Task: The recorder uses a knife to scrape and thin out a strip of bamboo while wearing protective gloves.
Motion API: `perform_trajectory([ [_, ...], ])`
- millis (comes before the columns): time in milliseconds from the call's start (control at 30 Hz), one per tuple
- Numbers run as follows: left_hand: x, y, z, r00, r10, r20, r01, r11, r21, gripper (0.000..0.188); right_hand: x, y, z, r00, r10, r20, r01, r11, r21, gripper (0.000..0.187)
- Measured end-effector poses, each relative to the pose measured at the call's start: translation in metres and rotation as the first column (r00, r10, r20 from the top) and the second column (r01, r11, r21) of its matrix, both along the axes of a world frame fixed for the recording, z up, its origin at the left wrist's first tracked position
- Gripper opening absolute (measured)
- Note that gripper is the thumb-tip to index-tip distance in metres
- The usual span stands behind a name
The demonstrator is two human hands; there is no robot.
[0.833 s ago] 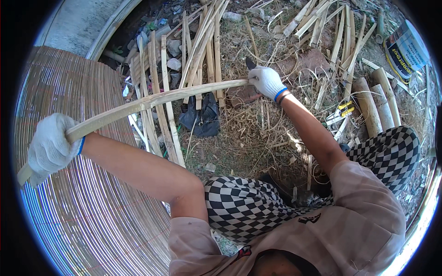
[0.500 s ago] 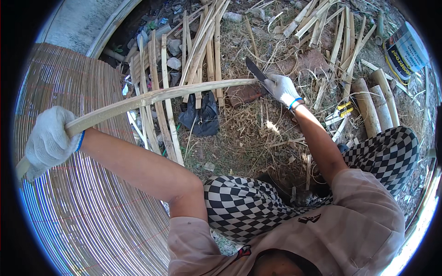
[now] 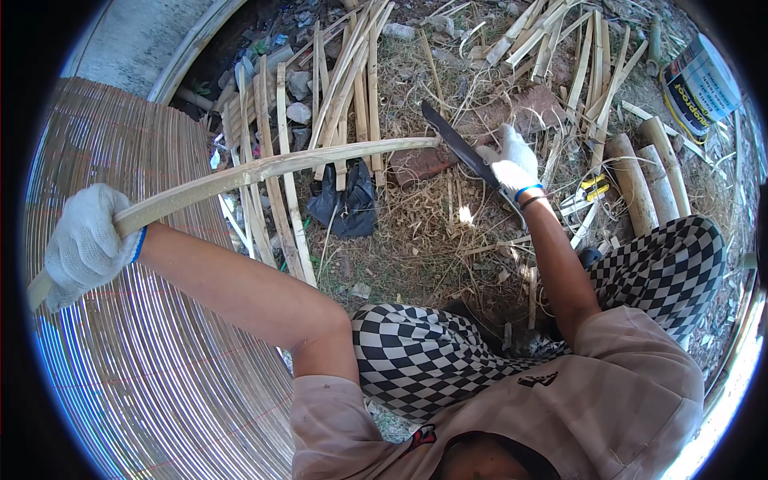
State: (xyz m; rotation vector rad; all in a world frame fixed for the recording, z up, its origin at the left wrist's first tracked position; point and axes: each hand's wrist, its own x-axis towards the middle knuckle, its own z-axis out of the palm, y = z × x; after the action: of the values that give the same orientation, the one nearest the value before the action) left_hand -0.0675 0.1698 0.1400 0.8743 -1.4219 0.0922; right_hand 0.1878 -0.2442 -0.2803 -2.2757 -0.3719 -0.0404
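My left hand, in a white knit glove, is closed around a long, pale bamboo strip near its left end. The strip arches across to the right, its far end over a reddish brick. In my right hand, also gloved, is a machete with a dark blade; the fingers partly cover the handle, and one finger or the thumb points up. The blade slants up and left, close by the strip's far end; whether they touch I cannot tell.
A slatted bamboo mat lies at the left. Split bamboo strips and more strips are piled ahead. A black plastic bag, yellow-handled cutters, bamboo poles and a bucket lie around. Shavings litter the ground.
My right hand has moved right and slightly down, and more of the machete blade now shows. My left hand and the strip are nearly where they were.
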Motion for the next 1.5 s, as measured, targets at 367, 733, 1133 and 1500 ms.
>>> perform_trajectory([
  [367, 0.021, -0.061, -0.016, 0.98, 0.195, -0.04, -0.193, 0.981, 0.031, 0.049, 0.0, -0.024, -0.035, 0.942, 0.251, -0.224, -0.323, 0.861, -0.393, 0.046],
  [733, -0.012, 0.02, -0.025, 0.987, 0.152, -0.045, -0.151, 0.819, -0.553, 0.035, -0.028, -0.019, 0.084, 0.904, 0.353, -0.24, -0.321, 0.933, 0.16, 0.082],
  [1133, 0.032, -0.047, -0.011, 0.999, -0.036, 0.027, 0.04, 0.986, -0.163, 0.032, -0.089, 0.023, 0.061, 0.89, 0.424, -0.169, -0.383, 0.895, 0.228, 0.04],
  [1500, 0.023, -0.038, -0.004, 0.872, 0.411, 0.266, -0.478, 0.834, 0.277, 0.022, -0.015, 0.029, -0.031, 0.91, 0.317, -0.269, -0.356, 0.928, -0.113, 0.028],
])
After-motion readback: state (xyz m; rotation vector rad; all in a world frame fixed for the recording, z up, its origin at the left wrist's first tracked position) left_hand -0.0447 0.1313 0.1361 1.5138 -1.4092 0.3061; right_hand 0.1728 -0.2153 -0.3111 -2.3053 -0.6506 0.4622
